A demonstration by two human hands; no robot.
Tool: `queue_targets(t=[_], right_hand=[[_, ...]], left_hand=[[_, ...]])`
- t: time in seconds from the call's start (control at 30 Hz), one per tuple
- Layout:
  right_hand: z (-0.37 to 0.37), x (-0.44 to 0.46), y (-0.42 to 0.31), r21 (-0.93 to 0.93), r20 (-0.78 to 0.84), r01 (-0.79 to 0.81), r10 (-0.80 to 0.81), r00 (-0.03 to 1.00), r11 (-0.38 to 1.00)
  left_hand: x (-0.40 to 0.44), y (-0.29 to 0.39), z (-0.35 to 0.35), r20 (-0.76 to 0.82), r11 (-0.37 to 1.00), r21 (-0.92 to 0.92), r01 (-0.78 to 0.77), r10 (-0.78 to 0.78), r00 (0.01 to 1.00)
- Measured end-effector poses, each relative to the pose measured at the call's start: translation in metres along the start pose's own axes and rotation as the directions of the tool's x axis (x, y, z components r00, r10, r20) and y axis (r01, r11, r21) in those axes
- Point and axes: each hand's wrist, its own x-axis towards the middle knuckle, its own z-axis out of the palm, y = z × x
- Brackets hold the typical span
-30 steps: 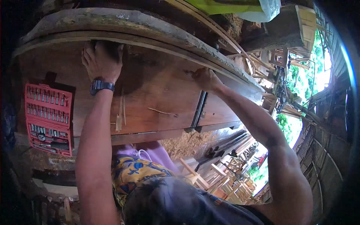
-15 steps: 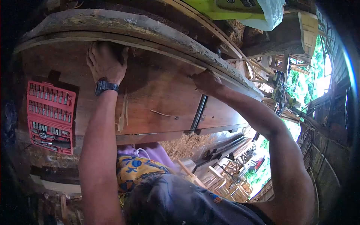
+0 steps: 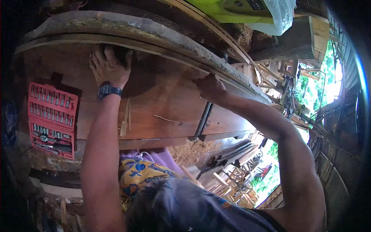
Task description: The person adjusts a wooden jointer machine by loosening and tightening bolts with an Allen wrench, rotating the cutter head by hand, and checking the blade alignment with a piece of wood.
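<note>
A wide reddish-brown wooden panel (image 3: 166,100) lies in front of me. My left hand (image 3: 110,65), with a dark watch on the wrist, rests on the panel near its far edge, fingers spread. A dark patch shows between its thumb and fingers; I cannot tell if it is shadow or an object. Farther right, my right hand (image 3: 210,87) is closed over the panel close to the same edge. Whatever its fingers hold, if anything, is too small or hidden to name. A dark metal strip (image 3: 203,120) crosses the panel below that hand.
An open red socket set case (image 3: 72,127) lies at the left. Thin wood slivers (image 3: 125,118) and a curved stick (image 3: 168,119) lie on the panel. A rough-edged plank (image 3: 154,33) runs along the far side. Wood shavings (image 3: 193,150) and stacked timber (image 3: 232,181) are beyond the near edge.
My right hand has shifted slightly down and left, its fingers still closed. My left hand stays on the panel in nearly the same pose.
</note>
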Motion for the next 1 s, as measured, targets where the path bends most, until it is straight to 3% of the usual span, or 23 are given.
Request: queue_targets(t=[0.1, 0.2, 0.37, 0.4, 0.43, 0.47, 0.5, 0.53, 0.6, 0.7, 0.8, 0.9, 0.97, 1.0], right_hand=[[0.005, 0.006, -0.002, -0.093, 0.119, 0.020, -0.009, 0.993, 0.995], [0.003, 0.012, 0.003, 0.049, 0.147, 0.016, -0.023, 0.989, 0.999], [0.009, 0.010, 0.008, 0.190, 0.041, -0.028, 0.021, 0.999, 0.981], [0.013, 0.010, 0.006, 0.469, 0.124, -0.149, 0.102, 0.987, 0.871], [0.016, 0.011, 0.005, 0.690, 0.206, -0.274, 0.181, 0.962, 0.670], [0.019, 0.012, 0.005, 0.885, 0.421, -0.448, 0.197, 0.886, 0.125], [0.025, 0.013, 0.005, 0.855, 0.469, -0.421, 0.105, 0.877, -0.303], [0.032, 0.013, 0.006, 0.640, 0.512, -0.373, 0.011, 0.859, -0.672], [0.057, 0.014, -0.001, 0.265, 0.289, -0.138, -0.058, 0.955, -0.954], [0.045, 0.014, -0.002, 0.271, 0.497, -0.179, -0.022, 0.868, -0.946], [0.025, 0.010, 0.001, 0.435, 0.385, -0.168, 0.014, 0.923, -0.884], [0.010, -0.012, 0.004, 0.516, 0.414, -0.200, 0.038, 0.910, -0.833], [-0.039, -0.035, -0.010, 0.856, 0.438, -0.273, 0.335, 0.834, -0.440], [-0.043, -0.045, -0.018, 0.957, 0.289, -0.263, 0.475, 0.831, -0.122]], left_hand=[[0.003, 0.000, -0.001, 0.011, 1.000, 0.014, 0.001, -0.001, 1.000], [0.001, 0.000, -0.003, -0.013, 0.999, 0.040, -0.013, 0.014, 1.000], [0.002, -0.001, -0.006, 0.022, 0.999, 0.032, -0.007, 0.006, 1.000], [0.003, 0.001, -0.009, 0.025, 1.000, 0.020, -0.005, 0.005, 1.000], [0.004, 0.003, -0.011, 0.025, 1.000, 0.005, -0.005, 0.005, 1.000], [0.003, 0.003, -0.009, 0.018, 1.000, 0.011, -0.011, 0.011, 1.000], [0.002, 0.001, -0.005, 0.006, 1.000, 0.017, -0.016, 0.016, 1.000], [0.002, 0.000, -0.003, -0.007, 1.000, 0.023, -0.018, 0.018, 1.000], [0.002, 0.001, -0.002, 0.018, 0.999, 0.046, 0.009, -0.010, 1.000], [0.000, 0.000, 0.000, 0.017, 0.999, 0.049, -0.004, 0.003, 1.000], [0.003, 0.001, -0.003, -0.033, 1.000, -0.009, -0.023, 0.022, 0.999], [0.002, 0.000, -0.002, -0.040, 0.999, 0.006, -0.032, 0.032, 0.999], [0.003, -0.001, 0.000, 0.007, 1.000, 0.026, -0.012, 0.012, 1.000], [0.003, -0.001, 0.000, 0.048, 1.000, 0.027, 0.012, -0.014, 0.999]])
